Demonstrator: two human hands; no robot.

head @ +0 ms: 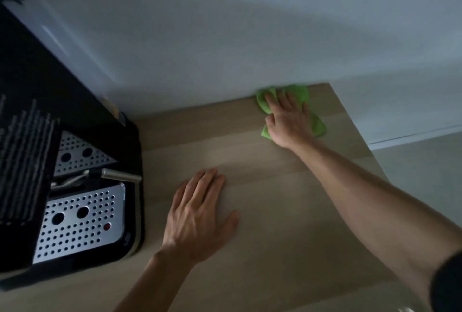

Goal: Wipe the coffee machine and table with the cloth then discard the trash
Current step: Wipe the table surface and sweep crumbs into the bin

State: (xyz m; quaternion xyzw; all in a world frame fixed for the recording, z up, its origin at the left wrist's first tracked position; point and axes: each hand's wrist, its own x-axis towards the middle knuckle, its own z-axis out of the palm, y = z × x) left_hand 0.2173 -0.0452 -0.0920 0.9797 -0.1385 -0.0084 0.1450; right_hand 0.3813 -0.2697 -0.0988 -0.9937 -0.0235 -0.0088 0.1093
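The right arm reaches long across the wooden table, stretched from the lower right edge of view up to the far back corner. There the right hand lies palm down on the green cloth, fingers straight and fanned out, pressing it flat onto the tabletop rather than gripping it. The cloth is bunched under the palm, green showing on both sides of the hand, and its far edge touches the white wall at the table's back edge.

The left hand rests flat on the table nearer the person, palm down, fingers loosely spread and pointing away, thumb out to the right, holding nothing. Its forearm comes up from the bottom of the frame.

The black coffee machine stands at the left of the table, well apart from the cloth. Its perforated metal drip tray is just beside the left hand, with the steam wand jutting out above the tray.
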